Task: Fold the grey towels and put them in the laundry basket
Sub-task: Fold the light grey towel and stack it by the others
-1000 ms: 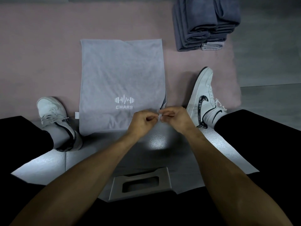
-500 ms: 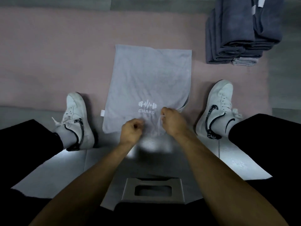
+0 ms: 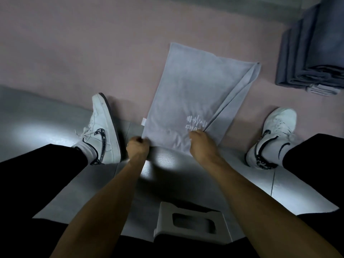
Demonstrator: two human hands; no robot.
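From the head view I am seeing the light grey, soft terry towel [image 3: 193, 94] lying on the pink floor mat [image 3: 93, 49]; my left hand [image 3: 138, 147] and right hand [image 3: 202, 144] are pinching its near corners, which looks the right hold for limp, light cloth.

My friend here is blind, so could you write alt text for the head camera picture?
A seated person's left hand and right hand pinch the near edge of a light grey towel spread on the floor between two white sneakers. A stack of folded dark grey towels sits at the far right.
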